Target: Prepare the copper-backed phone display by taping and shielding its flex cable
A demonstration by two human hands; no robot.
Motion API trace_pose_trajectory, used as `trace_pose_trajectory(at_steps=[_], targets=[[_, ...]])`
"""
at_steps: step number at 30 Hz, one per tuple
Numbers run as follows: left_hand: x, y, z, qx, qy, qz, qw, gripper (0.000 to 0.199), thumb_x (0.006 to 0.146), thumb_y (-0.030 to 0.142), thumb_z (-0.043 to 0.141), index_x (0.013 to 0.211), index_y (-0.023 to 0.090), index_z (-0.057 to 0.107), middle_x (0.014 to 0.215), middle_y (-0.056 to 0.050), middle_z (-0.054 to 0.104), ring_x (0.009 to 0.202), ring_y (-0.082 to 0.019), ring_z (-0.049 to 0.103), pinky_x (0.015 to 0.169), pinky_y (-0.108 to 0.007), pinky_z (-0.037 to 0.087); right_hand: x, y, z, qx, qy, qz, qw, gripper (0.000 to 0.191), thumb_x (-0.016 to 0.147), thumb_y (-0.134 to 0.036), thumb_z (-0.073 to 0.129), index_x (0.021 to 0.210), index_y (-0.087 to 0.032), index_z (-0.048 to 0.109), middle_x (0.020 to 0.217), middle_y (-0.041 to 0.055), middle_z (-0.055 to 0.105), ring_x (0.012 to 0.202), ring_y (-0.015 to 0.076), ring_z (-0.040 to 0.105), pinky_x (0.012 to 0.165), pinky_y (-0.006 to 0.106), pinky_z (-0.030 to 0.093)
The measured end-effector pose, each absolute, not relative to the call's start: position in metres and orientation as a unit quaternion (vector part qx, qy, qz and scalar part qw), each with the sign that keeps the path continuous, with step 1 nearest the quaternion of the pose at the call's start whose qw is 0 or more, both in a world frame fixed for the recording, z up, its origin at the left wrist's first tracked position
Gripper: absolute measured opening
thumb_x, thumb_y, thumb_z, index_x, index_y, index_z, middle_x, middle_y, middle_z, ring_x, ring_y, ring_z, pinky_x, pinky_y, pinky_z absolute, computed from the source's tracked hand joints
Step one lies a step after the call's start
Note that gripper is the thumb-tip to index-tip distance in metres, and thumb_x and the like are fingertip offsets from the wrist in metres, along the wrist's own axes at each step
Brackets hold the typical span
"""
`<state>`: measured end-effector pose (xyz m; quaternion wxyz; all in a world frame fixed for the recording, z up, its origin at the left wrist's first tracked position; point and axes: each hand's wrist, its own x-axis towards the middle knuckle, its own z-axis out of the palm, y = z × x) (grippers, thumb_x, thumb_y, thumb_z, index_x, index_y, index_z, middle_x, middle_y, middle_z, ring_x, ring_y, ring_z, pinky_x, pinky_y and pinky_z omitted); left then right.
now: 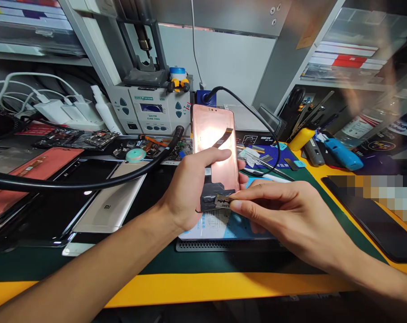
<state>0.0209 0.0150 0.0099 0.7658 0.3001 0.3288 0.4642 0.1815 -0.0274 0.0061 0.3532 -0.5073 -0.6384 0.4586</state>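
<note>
Nearest in view, past the yellow table edge (203, 287) and the green mat (156, 264), a perforated grey plate (203, 246) is partly covered by a blue-and-white pad (206, 229). Above that pad, a copper-backed phone screen panel (224, 174) is being held up off the bench, roughly upright. A razor blade (222, 202) is pinched between thumb and index finger of the right hand (287, 220), over the black film (210, 202) at the panel's lower end. Whether the film is actually touched can't be made out. The panel is gripped in the left hand (186, 181), thumb laid across the back, fingertips curled round the far edge.

Handling-wise, it'd be guessed light, thin and stiffish, slick on the copper and easily cracked if flexed. Best held by the long edges, with the ribbon flex (224, 137) left unpinched; that bit looks soft and tearable.

The panel's front is hidden, most of the left fingers are behind it, and the blade's lettering is part-covered. Copper detail is washed out by glare. Farther back, a Quick hot-air station (156, 110) is seen, its display unreadable.
</note>
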Motion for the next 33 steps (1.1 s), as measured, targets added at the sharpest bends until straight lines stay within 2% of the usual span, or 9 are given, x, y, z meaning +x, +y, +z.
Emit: trace_pose_trajectory(at_steps=[14,23,27,33], targets=[[0.0193,0.0154,0.0077,0.302,0.318,0.471,0.765,0.019,0.08,0.026,0.06,0.082,0.013,0.074,0.078,-0.006,0.073,0.069,-0.019,0.07,0.064,-0.031,0.06,0.182,-0.0257,0.0097,-0.536,-0.618,0.476,0.323,0.023,0.079,-0.032,0.076,0.096,-0.018,0.082,0.065,0.003,0.067,0.047,0.0083,0.051,0.042,0.019,0.037],[0.0205,0.0159,0.0072,0.298,0.321,0.488,0.755,0.019,0.078,0.027,0.061,0.082,0.014,0.074,0.08,-0.007,0.072,0.07,-0.021,0.07,0.065,-0.034,0.059,0.1788,-0.0252,0.0117,-0.521,-0.617,0.48,0.343,0.017,0.078,-0.027,0.077,0.092,-0.02,0.083,0.061,0.001,0.066,0.046,0.0064,0.049,0.041,0.017,0.037],[0.0205,0.0167,0.0061,0.294,0.309,0.495,0.757,0.02,0.079,0.027,0.06,0.082,0.013,0.074,0.078,-0.008,0.071,0.069,-0.021,0.069,0.065,-0.033,0.059,0.1772,-0.0238,0.0102,-0.527,-0.607,0.483,0.348,0.018,0.078,-0.029,0.077,0.093,-0.02,0.083,0.065,0.0024,0.068,0.047,0.0066,0.049,0.042,0.017,0.039],[0.0198,0.0169,0.0044,0.302,0.3,0.502,0.753,0.02,0.079,0.027,0.06,0.082,0.013,0.074,0.079,-0.008,0.07,0.07,-0.02,0.068,0.067,-0.033,0.059,0.1787,-0.0246,0.008,-0.53,-0.607,0.478,0.35,0.023,0.079,-0.033,0.077,0.097,-0.019,0.082,0.061,0.0018,0.066,0.046,0.0068,0.049,0.041,0.017,0.039]])
